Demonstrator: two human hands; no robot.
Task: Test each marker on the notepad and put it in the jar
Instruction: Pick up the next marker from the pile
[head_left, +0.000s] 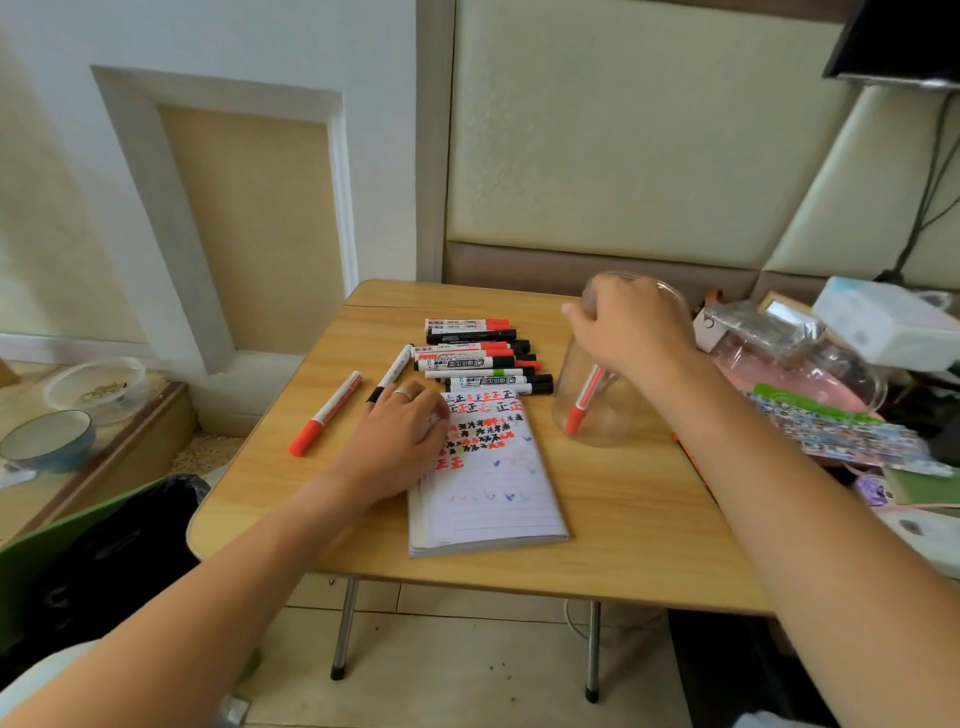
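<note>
A clear glass jar (613, 421) stands on the wooden table (623, 525), right of the lined notepad (493, 488), whose page carries red, black and blue test marks. Inside the jar leans a red marker (582, 405), tip at the bottom, its upper end hidden behind my right hand (628, 327). That hand hovers over the jar's mouth with its fingers loosely stretched to the left. My left hand (400, 441), wearing a ring, rests flat on the notepad's upper left corner. Several red and black markers (478, 358) lie piled behind the notepad.
A loose red marker (324, 415) and a white marker with a black cap (392, 371) lie left of my left hand. Bags, a white box (883, 322) and printed cards crowd the right side. A black bin bag (114, 545) sits at the lower left.
</note>
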